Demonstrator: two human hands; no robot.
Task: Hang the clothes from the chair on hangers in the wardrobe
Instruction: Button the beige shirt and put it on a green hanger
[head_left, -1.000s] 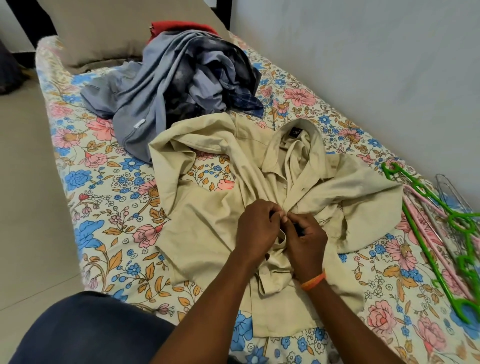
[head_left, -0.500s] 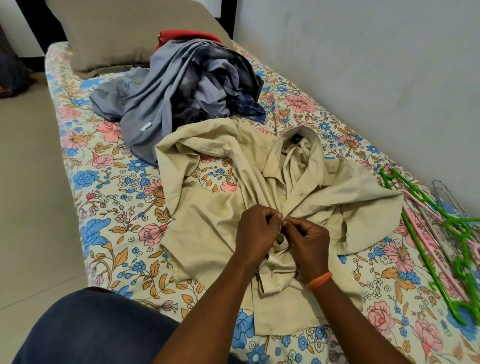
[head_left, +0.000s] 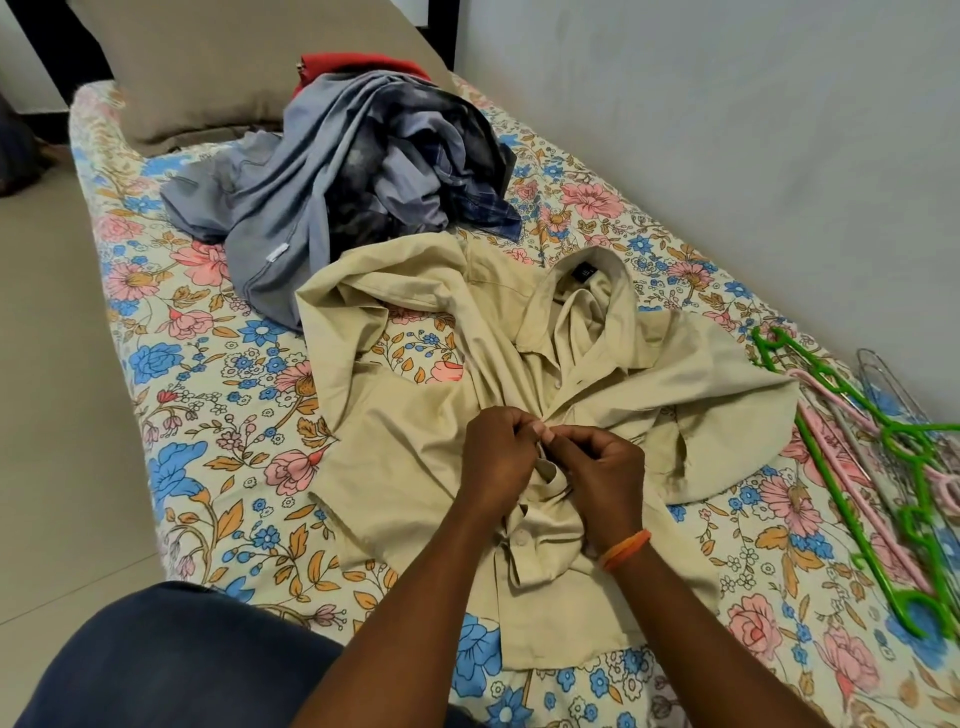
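A crumpled beige shirt lies spread on the floral bedsheet, collar towards the wall. My left hand and my right hand meet over the shirt's front placket, and both pinch the cloth at a button. An orange band circles my right wrist. Behind the shirt sits a pile of grey and dark blue clothes with a red garment under it. Green hangers, pink hangers and a wire hanger lie at the bed's right edge.
A brown pillow rests at the head of the bed. A grey wall runs along the bed's right side. Pale tiled floor lies to the left. My knee in dark jeans is at the bottom left.
My hands stay at the same spot on the placket, with the fingers working slightly. The view has shifted a little; the shirt and clothes pile lie as before.
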